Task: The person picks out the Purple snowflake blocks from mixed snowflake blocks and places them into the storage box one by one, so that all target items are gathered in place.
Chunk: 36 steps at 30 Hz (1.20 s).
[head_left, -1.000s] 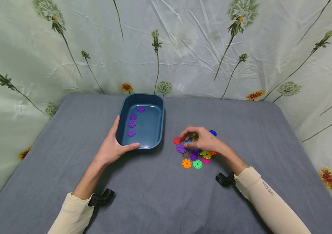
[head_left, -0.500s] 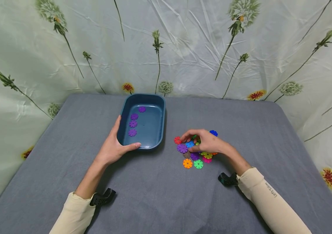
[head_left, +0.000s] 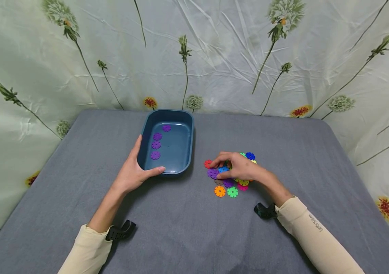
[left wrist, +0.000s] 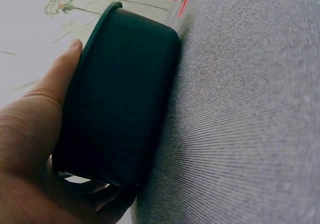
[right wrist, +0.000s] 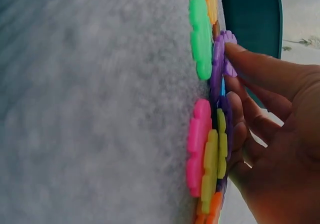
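Note:
A dark blue rectangular tub (head_left: 175, 152) stands on the grey cloth with several purple notched discs (head_left: 155, 145) lying along its left side. My left hand (head_left: 133, 173) grips its near left corner, the thumb over the near rim and the fingers along the outer wall. To the right, my right hand (head_left: 239, 166) reaches over a loose pile of coloured notched discs. Its thumb and fingers pinch a purple notched disc (head_left: 212, 174) at the pile's left edge. In the right wrist view the thumb touches that purple disc (right wrist: 230, 54). The palm hides part of the pile.
Around the right hand lie a red disc (head_left: 208, 164), an orange disc (head_left: 220, 191), a green disc (head_left: 232, 191), a pink disc (head_left: 243, 187) and a dark blue disc (head_left: 250, 156). Behind the table (head_left: 180, 236) hangs a flower-printed curtain (head_left: 228, 57).
My right thumb and fingers have shifted slightly left across the pile and closed on the purple disc at its edge. The left hand and the tub stay in place.

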Motion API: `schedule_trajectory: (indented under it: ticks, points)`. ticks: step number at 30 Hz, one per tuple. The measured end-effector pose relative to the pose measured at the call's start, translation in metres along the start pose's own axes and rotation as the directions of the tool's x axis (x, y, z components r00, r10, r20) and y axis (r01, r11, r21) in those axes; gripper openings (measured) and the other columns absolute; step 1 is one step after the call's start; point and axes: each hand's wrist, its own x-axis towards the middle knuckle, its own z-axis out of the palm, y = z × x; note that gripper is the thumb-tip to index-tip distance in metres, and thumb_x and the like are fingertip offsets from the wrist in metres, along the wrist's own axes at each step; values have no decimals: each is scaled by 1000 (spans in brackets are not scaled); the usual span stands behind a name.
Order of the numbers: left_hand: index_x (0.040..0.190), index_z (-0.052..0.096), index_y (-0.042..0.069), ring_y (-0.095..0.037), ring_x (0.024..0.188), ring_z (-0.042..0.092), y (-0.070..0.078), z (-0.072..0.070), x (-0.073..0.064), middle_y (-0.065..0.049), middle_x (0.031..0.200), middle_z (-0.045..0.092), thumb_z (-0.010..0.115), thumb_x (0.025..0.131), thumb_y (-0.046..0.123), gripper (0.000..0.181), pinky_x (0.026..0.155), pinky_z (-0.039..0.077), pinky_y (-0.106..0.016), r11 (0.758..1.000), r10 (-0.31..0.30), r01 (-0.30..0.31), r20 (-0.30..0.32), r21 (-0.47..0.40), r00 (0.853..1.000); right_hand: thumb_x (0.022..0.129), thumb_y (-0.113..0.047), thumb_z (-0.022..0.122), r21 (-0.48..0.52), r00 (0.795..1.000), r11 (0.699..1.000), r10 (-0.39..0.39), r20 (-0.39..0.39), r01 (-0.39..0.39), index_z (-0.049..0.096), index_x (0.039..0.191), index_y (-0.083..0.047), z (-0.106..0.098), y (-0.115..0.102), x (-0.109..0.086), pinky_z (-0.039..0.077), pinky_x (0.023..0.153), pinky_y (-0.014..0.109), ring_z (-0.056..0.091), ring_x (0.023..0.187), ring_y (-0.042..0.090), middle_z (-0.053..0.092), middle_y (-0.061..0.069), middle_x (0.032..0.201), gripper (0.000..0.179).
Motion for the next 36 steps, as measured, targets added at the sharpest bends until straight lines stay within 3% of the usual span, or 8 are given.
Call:
schedule_trajectory:
  ticks: [12, 24, 36]
  points:
    - [168, -9, 31, -40, 163, 11, -2, 0, 0, -10, 178, 1, 90, 79, 46, 133, 125, 19, -69, 1000, -1, 1, -3, 0, 1000, 94, -10, 77, -23, 1000, 1000, 17, -2, -17, 76, 118, -13, 0, -2, 3, 52, 84, 26, 59, 96, 16, 69, 3, 107, 24]
    - [169, -8, 28, -39, 163, 11, -2, 0, 1, -9, 178, 1, 90, 80, 45, 133, 126, 18, -69, 1000, 12, -12, -6, -7, 1000, 99, -7, 69, 44, 999, 998, 36, 6, -36, 72, 122, -6, -5, -2, 9, 51, 75, 26, 62, 88, 16, 72, 8, 99, 23]
    - [168, -8, 31, -38, 163, 11, -1, 0, 0, -9, 178, 2, 89, 80, 46, 132, 126, 19, -68, 1000, 11, -11, -7, 3, 1000, 98, -7, 71, 111, 996, 994, 16, -84, -6, 72, 122, -4, -8, 1, 15, 48, 71, 24, 63, 86, 19, 72, 13, 99, 24]
